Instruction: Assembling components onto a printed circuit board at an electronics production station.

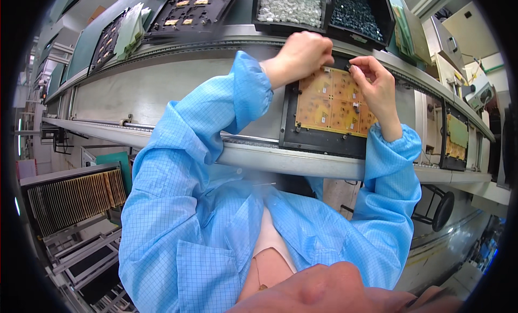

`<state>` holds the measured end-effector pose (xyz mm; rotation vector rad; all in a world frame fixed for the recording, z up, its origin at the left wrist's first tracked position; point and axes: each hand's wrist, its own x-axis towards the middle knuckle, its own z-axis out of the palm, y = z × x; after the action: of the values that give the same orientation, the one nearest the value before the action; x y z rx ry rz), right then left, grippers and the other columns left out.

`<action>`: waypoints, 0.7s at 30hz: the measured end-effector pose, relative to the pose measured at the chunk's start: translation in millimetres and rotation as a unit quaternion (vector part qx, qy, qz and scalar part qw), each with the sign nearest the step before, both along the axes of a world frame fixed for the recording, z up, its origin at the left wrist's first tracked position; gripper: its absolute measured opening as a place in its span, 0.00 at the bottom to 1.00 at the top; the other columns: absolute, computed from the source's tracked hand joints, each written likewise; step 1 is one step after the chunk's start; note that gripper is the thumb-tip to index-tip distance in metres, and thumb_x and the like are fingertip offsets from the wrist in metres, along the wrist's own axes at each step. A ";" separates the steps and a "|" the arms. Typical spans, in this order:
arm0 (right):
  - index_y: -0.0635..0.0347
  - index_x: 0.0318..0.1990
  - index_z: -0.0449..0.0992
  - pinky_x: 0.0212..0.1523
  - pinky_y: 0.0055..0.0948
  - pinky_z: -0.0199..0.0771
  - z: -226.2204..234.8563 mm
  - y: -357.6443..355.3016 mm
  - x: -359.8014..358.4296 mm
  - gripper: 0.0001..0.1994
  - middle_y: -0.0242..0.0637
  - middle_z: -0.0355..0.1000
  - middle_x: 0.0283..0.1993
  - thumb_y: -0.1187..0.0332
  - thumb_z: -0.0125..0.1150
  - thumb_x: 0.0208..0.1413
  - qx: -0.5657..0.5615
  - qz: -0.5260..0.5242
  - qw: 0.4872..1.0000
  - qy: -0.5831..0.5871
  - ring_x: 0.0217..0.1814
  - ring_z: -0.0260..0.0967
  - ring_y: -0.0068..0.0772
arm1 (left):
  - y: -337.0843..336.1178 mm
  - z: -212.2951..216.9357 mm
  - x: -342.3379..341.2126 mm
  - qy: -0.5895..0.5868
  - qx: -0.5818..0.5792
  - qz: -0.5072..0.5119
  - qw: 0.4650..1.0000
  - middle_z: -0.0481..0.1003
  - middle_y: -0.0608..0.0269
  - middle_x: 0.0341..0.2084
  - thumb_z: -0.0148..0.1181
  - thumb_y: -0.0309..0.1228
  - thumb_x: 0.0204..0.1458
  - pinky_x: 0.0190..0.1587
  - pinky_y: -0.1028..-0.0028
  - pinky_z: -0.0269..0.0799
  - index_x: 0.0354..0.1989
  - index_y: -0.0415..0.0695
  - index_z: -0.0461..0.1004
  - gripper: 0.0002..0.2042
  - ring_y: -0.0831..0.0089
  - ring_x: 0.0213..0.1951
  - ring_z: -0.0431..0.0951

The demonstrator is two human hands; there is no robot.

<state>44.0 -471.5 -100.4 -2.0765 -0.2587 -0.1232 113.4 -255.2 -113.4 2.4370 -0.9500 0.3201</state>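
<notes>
Yellow circuit panel [334, 100] sits in a black carrier frame [315, 143] on the conveyor rail [259, 156]. Left hand [302, 54] is curled closed at the panel's top edge; contents cannot be seen. Right hand [375, 84] pinches a small dark part [349, 66] at the same edge. Component bins [324, 11] stand behind.

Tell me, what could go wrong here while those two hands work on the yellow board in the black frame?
The right hand pinches a small dark part at the far edge of the yellow circuit board; it could slip and drop among the parts already fitted. The left hand hovers closed over the same edge, so it may knock those parts. The black carrier frame sits on the conveyor rails and might shift if pressed.
</notes>
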 end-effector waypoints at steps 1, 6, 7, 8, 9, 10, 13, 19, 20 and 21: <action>0.65 0.45 0.77 0.39 0.18 0.73 -0.7 -1.8 -0.4 0.08 0.29 0.76 0.35 0.72 0.60 0.62 -0.002 0.002 1.000 -0.004 0.35 0.73 0.16 | 3.7 4.6 4.6 -0.044 -0.033 0.028 0.998 0.79 0.56 0.29 0.64 0.33 0.51 0.37 0.61 0.75 0.31 0.45 0.78 0.06 0.56 0.35 0.80; 0.64 0.44 0.77 0.43 0.18 0.71 2.8 -8.7 -7.3 0.07 0.29 0.76 0.37 0.71 0.58 0.63 0.046 0.017 0.998 0.047 0.39 0.71 0.16 | 31.7 19.7 70.1 -0.191 0.030 0.147 0.970 0.79 0.55 0.33 0.62 0.34 0.53 0.43 0.59 0.75 0.32 0.47 0.80 0.06 0.55 0.40 0.80; 0.63 0.44 0.78 0.43 0.18 0.70 3.3 -9.4 -8.5 0.07 0.29 0.75 0.37 0.70 0.58 0.63 0.053 0.027 0.996 0.072 0.39 0.71 0.16 | 33.9 16.4 81.8 -0.145 0.073 0.159 0.974 0.80 0.55 0.33 0.63 0.34 0.52 0.44 0.60 0.76 0.33 0.47 0.80 0.06 0.55 0.41 0.80; 0.63 0.44 0.78 0.43 0.18 0.70 3.6 -10.0 -10.0 0.07 0.29 0.75 0.37 0.70 0.58 0.63 0.046 0.022 0.996 0.073 0.39 0.71 0.16 | 32.3 16.1 86.5 -0.096 0.114 0.167 0.975 0.80 0.55 0.33 0.63 0.35 0.52 0.44 0.60 0.76 0.34 0.47 0.81 0.06 0.55 0.41 0.81; 0.63 0.44 0.78 0.44 0.19 0.70 4.3 -7.9 -11.2 0.08 0.29 0.75 0.37 0.70 0.59 0.63 0.097 0.035 0.990 0.099 0.39 0.70 0.16 | 31.6 15.6 90.7 -0.093 0.107 0.163 0.976 0.80 0.55 0.33 0.63 0.35 0.52 0.44 0.60 0.76 0.34 0.47 0.81 0.06 0.55 0.41 0.81; 0.63 0.44 0.78 0.45 0.20 0.69 5.0 -5.7 -11.9 0.08 0.28 0.74 0.36 0.69 0.59 0.63 0.148 0.047 0.980 0.124 0.40 0.69 0.17 | 31.9 15.7 95.7 -0.067 0.122 0.165 0.976 0.80 0.55 0.33 0.63 0.35 0.51 0.45 0.60 0.76 0.35 0.47 0.81 0.07 0.56 0.41 0.81; 0.63 0.44 0.79 0.47 0.22 0.69 3.5 -10.2 -12.9 0.09 0.29 0.74 0.36 0.69 0.59 0.62 0.237 0.071 0.952 0.179 0.40 0.68 0.19 | 38.6 9.6 93.5 -0.066 0.101 0.148 0.982 0.80 0.56 0.30 0.63 0.33 0.51 0.42 0.62 0.77 0.35 0.46 0.81 0.07 0.56 0.36 0.82; 0.64 0.49 0.77 0.48 0.23 0.72 7.4 -13.7 -13.7 0.11 0.33 0.77 0.40 0.70 0.61 0.62 0.332 0.086 0.896 0.281 0.42 0.71 0.21 | 40.6 15.9 76.4 -0.106 -0.106 0.089 0.985 0.77 0.42 0.28 0.57 0.28 0.49 0.42 0.54 0.74 0.26 0.39 0.76 0.06 0.47 0.36 0.79; 0.65 0.50 0.77 0.48 0.22 0.72 9.3 -12.3 -14.3 0.12 0.33 0.77 0.41 0.70 0.61 0.61 0.308 0.079 0.908 0.273 0.42 0.72 0.20 | 40.7 19.7 73.0 -0.103 -0.109 0.091 0.984 0.77 0.42 0.28 0.57 0.28 0.49 0.42 0.54 0.74 0.26 0.39 0.76 0.06 0.47 0.36 0.79; 0.65 0.52 0.77 0.47 0.21 0.73 10.4 -11.3 -14.4 0.13 0.33 0.77 0.41 0.71 0.62 0.61 0.284 0.072 0.918 0.266 0.41 0.72 0.20 | 40.6 24.5 70.2 -0.087 -0.090 0.089 0.988 0.77 0.42 0.29 0.58 0.28 0.49 0.42 0.55 0.74 0.26 0.39 0.75 0.06 0.47 0.37 0.79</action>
<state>29.6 -482.8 -89.9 -1.4344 -0.0293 0.4114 183.6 -214.7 -88.9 2.3582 -0.7378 0.6627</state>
